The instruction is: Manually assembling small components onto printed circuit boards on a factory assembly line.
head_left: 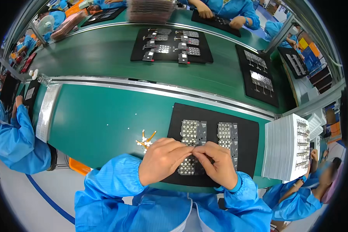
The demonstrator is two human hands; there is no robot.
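Observation:
My left hand [163,159] and my right hand [217,162] meet at the fingertips over a black mat [248,154] on the green bench. Both are pinched closed, and whatever lies between the fingertips is too small to make out. Beneath them is a column of keypad-like boards [189,129] with rows of round metallic dots, partly covered by my hands. A second column of similar boards [225,132] lies to the right on the same mat. Just left of my left hand sits a little pile of orange strips with white bits [146,141].
A tall stack of white trays [284,149] stands right of the mat. Beyond a metal rail [162,91], a green conveyor [100,58] carries black mats with small electronic parts [183,46]. Co-workers in blue smocks sit left [15,135], right and across.

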